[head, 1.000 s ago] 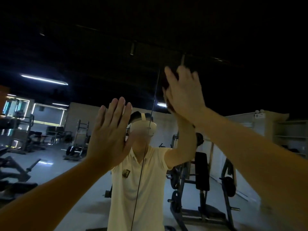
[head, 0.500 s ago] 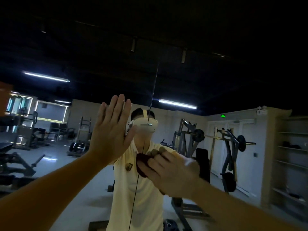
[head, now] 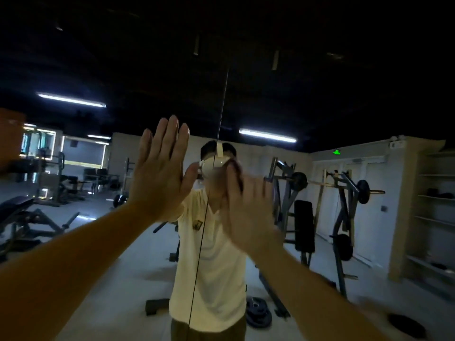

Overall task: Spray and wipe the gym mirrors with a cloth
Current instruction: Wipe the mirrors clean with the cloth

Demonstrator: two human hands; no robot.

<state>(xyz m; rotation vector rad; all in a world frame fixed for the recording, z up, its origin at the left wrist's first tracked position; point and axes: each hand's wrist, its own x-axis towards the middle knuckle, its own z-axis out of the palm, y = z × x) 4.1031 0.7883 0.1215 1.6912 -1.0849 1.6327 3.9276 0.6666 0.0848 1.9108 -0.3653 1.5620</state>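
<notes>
The left hand point(head: 160, 173) is held flat at the mirror point(head: 344, 99), its grip wide open and empty. A dark cloth point(head: 235, 169), judged soft and light, is pressed on the glass under the blurred right hand point(head: 246, 212); whether that grip curls round it cannot be told. Bunching under the palm is advised.

A gym; barbell rack point(head: 344, 190), weight bench point(head: 17, 207), plates point(head: 258, 313).

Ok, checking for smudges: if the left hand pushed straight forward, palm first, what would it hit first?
The mirror, just left of the seam. The left hand faces it flat and open; it may already touch the glass, but depth is unclear.
</notes>
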